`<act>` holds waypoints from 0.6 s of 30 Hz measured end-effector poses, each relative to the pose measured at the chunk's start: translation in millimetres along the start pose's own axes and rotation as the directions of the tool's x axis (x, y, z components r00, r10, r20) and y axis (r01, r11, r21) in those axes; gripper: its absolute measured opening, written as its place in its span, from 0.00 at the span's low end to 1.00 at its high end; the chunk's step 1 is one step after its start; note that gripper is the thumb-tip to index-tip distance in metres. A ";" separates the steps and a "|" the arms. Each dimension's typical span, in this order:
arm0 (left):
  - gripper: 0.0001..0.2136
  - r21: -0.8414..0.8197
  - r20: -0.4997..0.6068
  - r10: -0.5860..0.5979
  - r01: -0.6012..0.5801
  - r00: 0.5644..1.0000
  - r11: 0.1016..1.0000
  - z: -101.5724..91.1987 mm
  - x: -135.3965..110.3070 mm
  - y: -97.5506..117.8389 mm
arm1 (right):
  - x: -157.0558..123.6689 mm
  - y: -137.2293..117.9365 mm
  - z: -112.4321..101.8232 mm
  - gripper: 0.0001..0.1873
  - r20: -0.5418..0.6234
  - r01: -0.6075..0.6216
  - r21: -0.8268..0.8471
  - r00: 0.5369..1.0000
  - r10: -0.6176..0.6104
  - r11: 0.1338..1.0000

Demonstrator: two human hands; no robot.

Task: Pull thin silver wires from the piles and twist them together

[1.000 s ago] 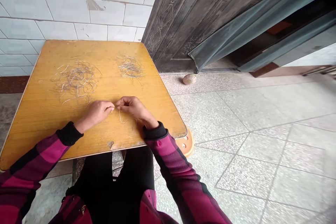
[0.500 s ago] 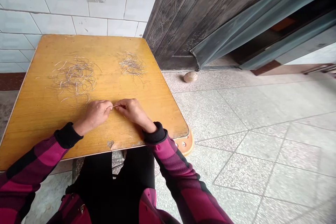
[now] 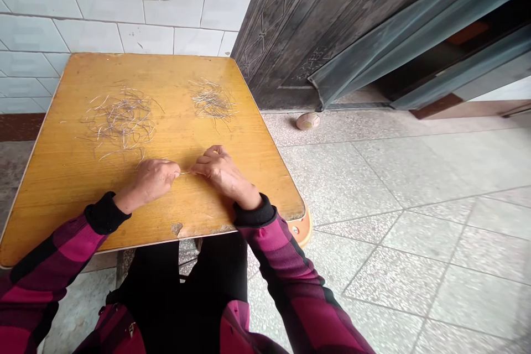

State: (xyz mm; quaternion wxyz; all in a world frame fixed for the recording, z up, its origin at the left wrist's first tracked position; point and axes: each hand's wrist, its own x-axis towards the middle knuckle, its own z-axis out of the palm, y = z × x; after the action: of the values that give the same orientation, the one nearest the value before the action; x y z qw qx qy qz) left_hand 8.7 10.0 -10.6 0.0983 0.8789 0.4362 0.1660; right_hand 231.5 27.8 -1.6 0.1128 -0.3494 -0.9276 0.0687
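— What is between the two hands?

— One thin strand (image 3: 187, 172), pale and very fine. It runs short and almost level from one hand to the other, low over the front part of the table (image 3: 53, 188).

— How does each hand hold it?

— The left hand (image 3: 151, 180) is closed, knuckles up, and it pinches the left end of the strand with the fingertips. The right hand (image 3: 219, 168) pinches the other end, with its fingers bent and one finger a little raised. Both hands rest on the wood, near each other but not touching.

— What lies around them?

— Behind the left hand there is a large pile of strands (image 3: 120, 121), loose and spread wide. Behind the right hand, further back, there is a small pile of strands (image 3: 211, 100), more tight. The two piles are well apart.

— And the person?

— I see sleeves (image 3: 70, 243) in pink and black check with black cuffs, and dark trousers under the table edge.

— What is beyond the table?

— A white tiled wall (image 3: 83, 5) at the back, a dark metal door (image 3: 332, 16) on the right, and a grey tiled floor (image 3: 415, 221). A small round thing (image 3: 307, 120) lies on the floor close to the door; I cannot tell what it is.
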 end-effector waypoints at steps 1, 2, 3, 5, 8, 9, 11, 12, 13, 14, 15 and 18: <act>0.10 -0.018 0.000 -0.011 0.011 1.000 1.000 -1.0 0.2 0.4 | -0.9 2.1 0.0 0.16 -0.005 0.000 0.009 1.000 0.000 1.000; 0.10 -0.036 0.000 -0.027 0.027 1.000 0.999 -2.1 0.4 0.8 | -1.8 4.0 0.3 0.15 -0.015 -0.001 0.028 1.000 0.002 1.000; 0.10 -0.056 -0.004 -0.049 0.048 0.999 0.997 -3.2 0.6 1.2 | -2.6 5.7 0.7 0.15 -0.032 -0.004 0.051 0.999 0.005 0.999; 0.10 -0.107 -0.011 -0.100 0.098 0.995 0.989 -5.4 1.1 2.0 | -3.7 7.8 2.3 0.14 -0.078 -0.004 0.099 0.997 0.011 0.995; 0.10 -0.196 -0.015 -0.159 0.153 0.987 0.969 -6.5 0.9 2.4 | -3.9 7.5 5.4 0.13 -0.135 -0.007 0.131 0.991 0.025 0.991; 0.10 -0.225 -0.016 -0.172 0.164 0.985 0.961 -6.1 0.6 2.2 | -3.7 6.7 6.5 0.12 -0.154 -0.016 0.140 0.987 0.037 0.990; 0.10 -0.280 -0.025 -0.202 0.187 0.979 0.942 -4.5 -0.3 1.2 | -3.4 5.1 8.5 0.12 -0.190 -0.040 0.160 0.979 0.071 0.986; 0.10 -0.309 -0.028 -0.217 0.198 0.976 0.930 -3.5 -0.6 0.2 | -3.2 4.5 9.4 0.12 -0.205 -0.053 0.168 0.975 0.087 0.984; 0.10 -0.342 -0.029 -0.231 0.207 0.973 0.917 -2.6 -0.8 -1.0 | -3.2 4.1 10.2 0.12 -0.216 -0.063 0.173 0.971 0.100 0.983; 0.10 -0.382 -0.020 -0.242 0.216 0.970 0.898 -1.9 -0.7 -2.6 | -3.1 3.8 11.0 0.12 -0.221 -0.070 0.175 0.969 0.108 0.982; 0.10 -0.429 0.003 -0.250 0.227 0.968 0.874 -1.7 -0.3 -4.4 | -3.0 3.7 11.8 0.12 -0.223 -0.073 0.174 0.968 0.112 0.982; 0.12 -0.560 0.112 -0.240 0.260 0.964 0.787 -4.2 2.4 -10.6 | -2.3 2.5 13.8 0.11 -0.214 -0.068 0.156 0.972 0.101 0.985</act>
State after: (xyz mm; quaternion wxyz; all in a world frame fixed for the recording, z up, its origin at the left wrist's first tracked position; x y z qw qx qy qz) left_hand 0.7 18.4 -9.5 0.3848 0.7464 0.4771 0.2590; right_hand 231.2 27.4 -15.8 0.2377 -0.3846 -0.8860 0.1028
